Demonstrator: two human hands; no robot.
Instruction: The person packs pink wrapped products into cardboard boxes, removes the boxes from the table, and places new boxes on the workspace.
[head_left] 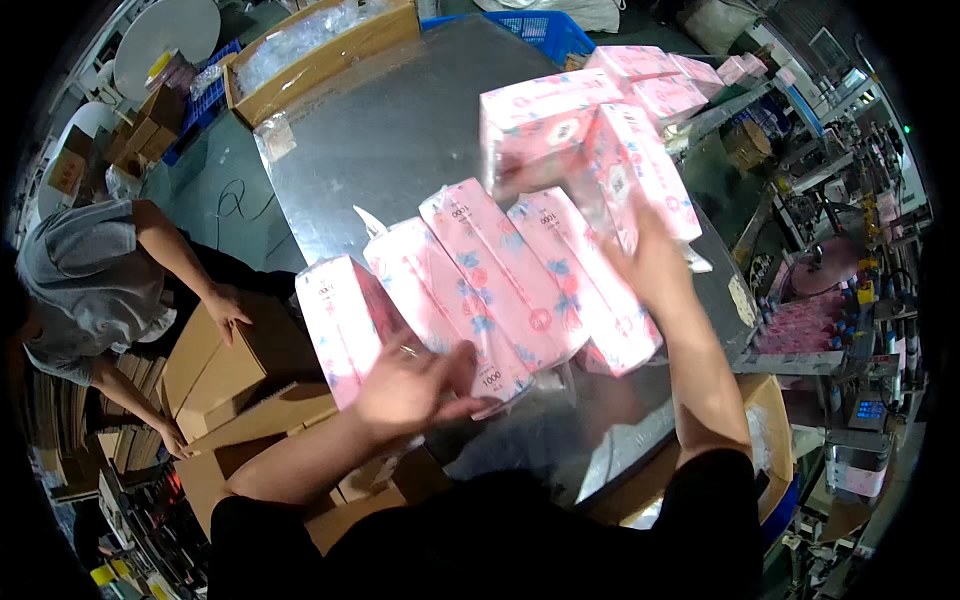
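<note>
Several pink flowered packs in clear wrap lie side by side on a grey metal table. My left hand rests on the near ends of the left packs, fingers spread over them. My right hand is raised and grips a tilted pink pack from below. Another pink pack stands just left of it, touching it, a little blurred. More pink packs lie behind on the table's far right.
A person in a grey shirt at the left handles brown cardboard boxes. A cardboard box lined with clear plastic and a blue crate stand at the far side. Machinery fills the right.
</note>
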